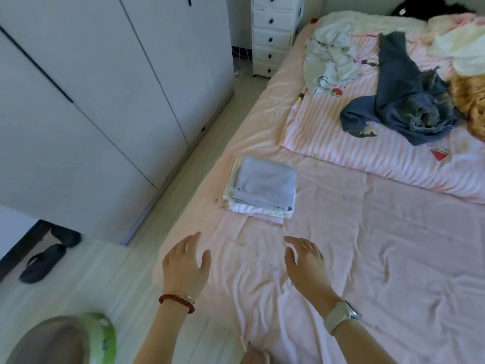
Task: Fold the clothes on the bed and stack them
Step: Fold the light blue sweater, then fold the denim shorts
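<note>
2 empty, loose-fingered hands, left (185, 264) and right (305, 260), above a pink-sheeted bed (380, 245), near 1 folded pastel clothes stack (262, 186); 1 crumpled blue denim garment (401, 93) beyond

Nothing I can see here carries writing I can read. The striped quilt (367, 143) has only printed pictures, strawberries and a watermelon slice, with no words on them. The watch (341, 317) on my wrist shows its band and the edge of its case, its face turned away from me, so no numbers show.
</note>
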A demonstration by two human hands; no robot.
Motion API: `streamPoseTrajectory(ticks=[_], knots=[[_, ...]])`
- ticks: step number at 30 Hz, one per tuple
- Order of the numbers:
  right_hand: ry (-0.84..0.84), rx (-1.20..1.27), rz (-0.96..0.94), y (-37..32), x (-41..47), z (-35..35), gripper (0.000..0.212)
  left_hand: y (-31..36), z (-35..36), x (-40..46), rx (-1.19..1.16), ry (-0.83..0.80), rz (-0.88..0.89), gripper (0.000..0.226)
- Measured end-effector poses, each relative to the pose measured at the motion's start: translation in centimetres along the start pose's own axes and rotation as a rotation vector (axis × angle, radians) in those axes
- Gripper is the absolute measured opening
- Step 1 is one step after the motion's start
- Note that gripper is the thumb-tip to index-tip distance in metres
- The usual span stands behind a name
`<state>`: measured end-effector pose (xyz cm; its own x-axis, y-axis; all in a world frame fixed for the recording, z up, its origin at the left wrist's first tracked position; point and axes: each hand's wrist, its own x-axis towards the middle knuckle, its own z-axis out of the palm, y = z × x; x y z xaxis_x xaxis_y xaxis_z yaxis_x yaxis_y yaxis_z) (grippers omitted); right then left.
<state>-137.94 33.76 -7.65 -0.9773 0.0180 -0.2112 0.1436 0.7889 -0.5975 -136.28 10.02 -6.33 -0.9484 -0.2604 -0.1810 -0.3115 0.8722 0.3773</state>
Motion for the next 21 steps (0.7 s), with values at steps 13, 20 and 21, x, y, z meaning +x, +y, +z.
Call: streamPoseTrajectory(ticks=[13,20,21], knots=[[-0.316,-0.049,-0.156,-17.1,-1.2,12.1,0.035,-21.4,-9.0,-1.3,-0.071,0.038,-0.303,0.045],[-0.400,-0.124,-0.130,-31.0,1.7,22.1,0.035,-34.0,-17.2,4.9,0.098,0.015,-0.221,0.045],[-0.412,-0.132,-0.132,-32.7,2.2,23.1,0.035,-35.2,-17.9,5.7,0.104,0.003,-0.217,0.045]])
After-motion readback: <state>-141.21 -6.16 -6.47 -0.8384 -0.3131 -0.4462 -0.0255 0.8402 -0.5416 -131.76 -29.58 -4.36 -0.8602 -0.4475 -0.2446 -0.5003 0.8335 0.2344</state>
